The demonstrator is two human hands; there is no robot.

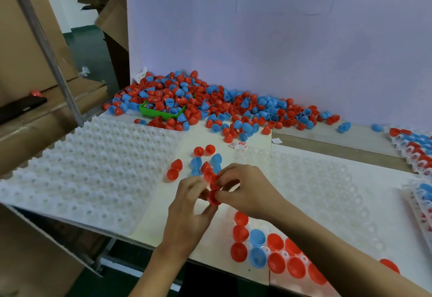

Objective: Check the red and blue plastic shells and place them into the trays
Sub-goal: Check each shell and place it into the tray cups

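both hands — left hand (187, 203) and right hand (247, 189) — pinched a red shell (214, 197) in their fingers for checking; next it probably needed a free pocket in the clear tray (327, 179).

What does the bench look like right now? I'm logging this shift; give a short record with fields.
held: red shells, pinched by left hand and right hand
right tray: red and blue shells along its near edge
left tray: no shells
loose shells: few, between trays
supply pile: against the back wall
green bin: in the pile
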